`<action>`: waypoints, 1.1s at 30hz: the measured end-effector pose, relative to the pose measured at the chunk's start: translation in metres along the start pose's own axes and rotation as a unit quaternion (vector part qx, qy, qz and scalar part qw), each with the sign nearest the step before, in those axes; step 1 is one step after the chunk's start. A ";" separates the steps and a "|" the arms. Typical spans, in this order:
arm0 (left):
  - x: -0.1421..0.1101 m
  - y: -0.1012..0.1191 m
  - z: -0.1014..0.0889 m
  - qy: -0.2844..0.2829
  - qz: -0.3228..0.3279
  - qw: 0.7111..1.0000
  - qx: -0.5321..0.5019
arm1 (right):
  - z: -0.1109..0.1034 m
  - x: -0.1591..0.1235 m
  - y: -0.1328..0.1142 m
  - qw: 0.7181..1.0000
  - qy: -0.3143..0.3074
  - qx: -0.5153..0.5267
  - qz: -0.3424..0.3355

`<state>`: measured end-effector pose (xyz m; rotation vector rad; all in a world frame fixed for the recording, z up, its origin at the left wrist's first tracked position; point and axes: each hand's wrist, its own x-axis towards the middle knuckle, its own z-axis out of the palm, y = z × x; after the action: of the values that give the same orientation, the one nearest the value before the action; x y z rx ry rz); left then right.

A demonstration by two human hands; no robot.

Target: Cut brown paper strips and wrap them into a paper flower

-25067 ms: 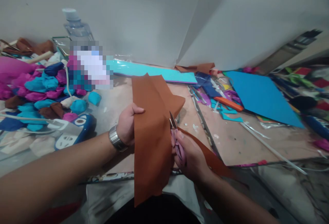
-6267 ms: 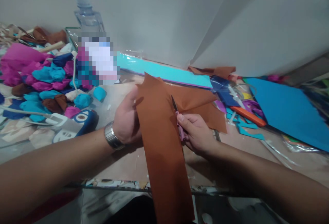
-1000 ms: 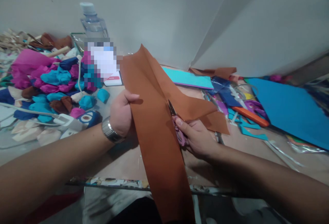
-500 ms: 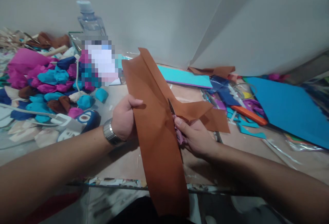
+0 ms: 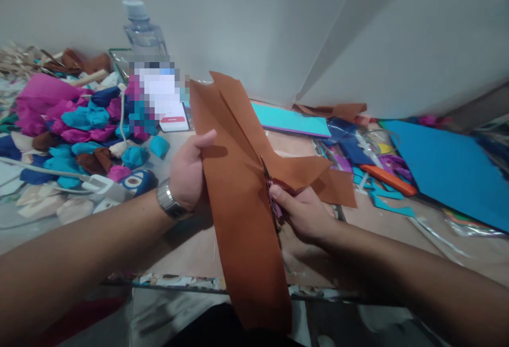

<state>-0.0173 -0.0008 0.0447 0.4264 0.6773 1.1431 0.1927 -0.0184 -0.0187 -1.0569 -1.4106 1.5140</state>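
A long brown paper sheet (image 5: pixel 242 241) stretches from above the table down over its front edge, with a partly cut strip folding off to the right. At its left edge is my left hand (image 5: pixel 186 169), thumb raised a little off the top surface and fingers hidden underneath, holding the sheet from below. Pink-handled scissors (image 5: pixel 275 206) are gripped in my right hand (image 5: pixel 308 211). Their dark blade lies along the cut in the middle of the paper, and most of the handle is covered by my fingers.
Crumpled pink, blue and brown paper pieces (image 5: pixel 79 119) heap up on the left, near a white charger (image 5: pixel 105 185). Behind stand a water bottle (image 5: pixel 145 36) and a phone (image 5: pixel 175 120). Rightward lie an orange cutter (image 5: pixel 389 179) and a blue sheet (image 5: pixel 453 166).
My left thumb has lifted from the paper, and that hand has shifted slightly left and up. The paper's top end has spread a little wider. The scissors stay at about the same place.
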 end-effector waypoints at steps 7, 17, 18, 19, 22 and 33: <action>0.001 -0.004 0.001 0.036 0.054 0.997 0.029 | 0.004 0.001 -0.004 0.995 0.061 -0.027 -0.074; -0.001 -0.002 0.001 0.015 0.012 1.000 0.016 | 0.001 0.002 0.002 0.998 -0.009 0.046 -0.033; -0.001 -0.002 0.002 0.016 0.012 1.000 0.016 | 0.001 0.002 0.003 0.998 -0.016 0.062 -0.025; -0.001 -0.001 0.002 0.014 0.014 1.000 0.017 | 0.001 0.003 0.004 0.997 -0.017 0.078 -0.019; 0.000 -0.001 0.003 0.003 0.021 1.000 0.020 | 0.001 0.004 0.004 0.993 -0.017 0.117 0.009; 0.011 0.007 0.002 0.006 0.094 0.993 0.064 | 0.000 0.005 0.012 0.989 -0.013 0.140 0.049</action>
<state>-0.0180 0.0119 0.0474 0.6034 0.7349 1.2846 0.1910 -0.0141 -0.0305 -0.9464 -1.1357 1.7437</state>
